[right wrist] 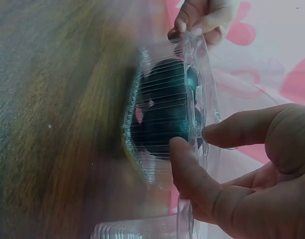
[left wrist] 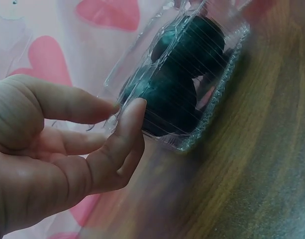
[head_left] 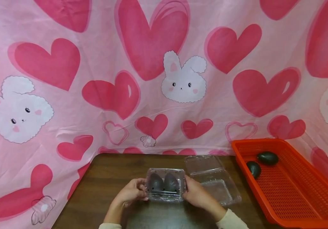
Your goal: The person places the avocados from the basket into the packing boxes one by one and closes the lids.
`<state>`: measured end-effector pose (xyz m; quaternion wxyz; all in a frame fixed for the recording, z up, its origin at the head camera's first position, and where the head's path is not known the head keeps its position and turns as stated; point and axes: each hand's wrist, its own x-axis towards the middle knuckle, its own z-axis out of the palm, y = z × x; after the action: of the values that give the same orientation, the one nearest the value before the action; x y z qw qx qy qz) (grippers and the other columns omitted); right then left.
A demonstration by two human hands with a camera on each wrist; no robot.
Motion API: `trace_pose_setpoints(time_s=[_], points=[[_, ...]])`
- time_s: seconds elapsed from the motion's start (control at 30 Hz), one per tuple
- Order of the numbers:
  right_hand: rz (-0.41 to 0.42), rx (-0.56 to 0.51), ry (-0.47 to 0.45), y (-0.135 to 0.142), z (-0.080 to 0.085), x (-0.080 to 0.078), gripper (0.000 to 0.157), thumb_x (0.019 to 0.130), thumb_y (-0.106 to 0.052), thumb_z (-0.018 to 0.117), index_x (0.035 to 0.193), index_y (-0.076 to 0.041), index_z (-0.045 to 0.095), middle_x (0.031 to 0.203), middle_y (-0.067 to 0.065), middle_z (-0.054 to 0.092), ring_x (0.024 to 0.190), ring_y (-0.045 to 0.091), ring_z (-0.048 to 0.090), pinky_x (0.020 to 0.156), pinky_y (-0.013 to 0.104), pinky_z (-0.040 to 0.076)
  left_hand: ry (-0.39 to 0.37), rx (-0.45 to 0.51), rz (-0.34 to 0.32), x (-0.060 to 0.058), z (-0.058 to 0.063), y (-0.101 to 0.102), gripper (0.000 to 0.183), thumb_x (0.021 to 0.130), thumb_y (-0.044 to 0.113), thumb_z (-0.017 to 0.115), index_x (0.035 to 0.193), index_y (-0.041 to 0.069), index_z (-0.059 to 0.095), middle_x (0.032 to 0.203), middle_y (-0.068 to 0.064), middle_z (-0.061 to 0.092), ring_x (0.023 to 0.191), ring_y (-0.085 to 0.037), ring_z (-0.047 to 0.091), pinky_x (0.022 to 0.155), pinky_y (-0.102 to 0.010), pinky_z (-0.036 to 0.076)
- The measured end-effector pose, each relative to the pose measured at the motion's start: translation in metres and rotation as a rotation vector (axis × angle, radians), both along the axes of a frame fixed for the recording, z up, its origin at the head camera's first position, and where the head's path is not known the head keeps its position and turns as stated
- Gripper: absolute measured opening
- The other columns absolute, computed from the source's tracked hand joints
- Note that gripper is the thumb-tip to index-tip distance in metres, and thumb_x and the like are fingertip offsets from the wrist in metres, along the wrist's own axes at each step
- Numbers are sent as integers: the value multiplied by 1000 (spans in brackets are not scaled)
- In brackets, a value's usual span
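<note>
A clear plastic clamshell box (head_left: pixel 166 197) is held between both hands above the wooden table, its lid folded over. Inside it, side by side, sit two dark green avocados (head_left: pixel 156 182). My left hand (head_left: pixel 133 191) pinches the box's left edge between thumb and fingers. On the opposite edge, my right hand (head_left: pixel 196 191) grips the rim. In the left wrist view, the ribbed wall of the box (left wrist: pixel 208 115) shows just over the tabletop. The right wrist view has the thumb and a finger at the seam where lid and base meet.
A second clear clamshell (head_left: pixel 216 187) lies opened flat behind my right hand on the wooden table (head_left: pixel 109 171). At the right stands an orange-red plastic basket (head_left: pixel 284 197) with two avocados (head_left: pixel 268 158) near its far left corner. A pink heart-and-rabbit cloth (head_left: pixel 152 105) hangs behind the table.
</note>
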<state>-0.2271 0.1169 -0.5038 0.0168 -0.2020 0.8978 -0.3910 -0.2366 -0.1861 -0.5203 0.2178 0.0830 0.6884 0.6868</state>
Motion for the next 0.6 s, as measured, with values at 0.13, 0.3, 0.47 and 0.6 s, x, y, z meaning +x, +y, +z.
trace_pose_setpoints(time_s=[0.13,0.3,0.47,0.6], points=[[-8,7,5,-2,1,-1,60,68,7,71,126,7,56,100,14,67,94,27,61,76,46,55,4,-4,14,1,2,1,67,80,-21,58,142,-25,31,83,-6,52,71,-14,59,68,-26,63],[-24,20,3,-3,3,0,66,65,8,71,130,8,56,102,16,69,95,28,63,76,46,55,15,-25,31,2,2,3,66,79,-23,57,140,-25,32,82,-6,52,68,-13,59,68,-26,63],[-36,11,-4,-5,0,-1,75,63,11,70,136,9,53,110,19,69,99,29,62,81,48,56,20,-35,33,1,1,4,64,79,-24,57,138,-26,33,82,-5,51,68,-13,58,67,-27,64],[-43,10,-14,-5,-2,-3,78,61,12,70,137,9,52,110,20,68,97,28,61,81,46,55,24,-45,21,1,2,4,62,79,-23,56,138,-26,34,83,-6,52,68,-14,58,68,-27,64]])
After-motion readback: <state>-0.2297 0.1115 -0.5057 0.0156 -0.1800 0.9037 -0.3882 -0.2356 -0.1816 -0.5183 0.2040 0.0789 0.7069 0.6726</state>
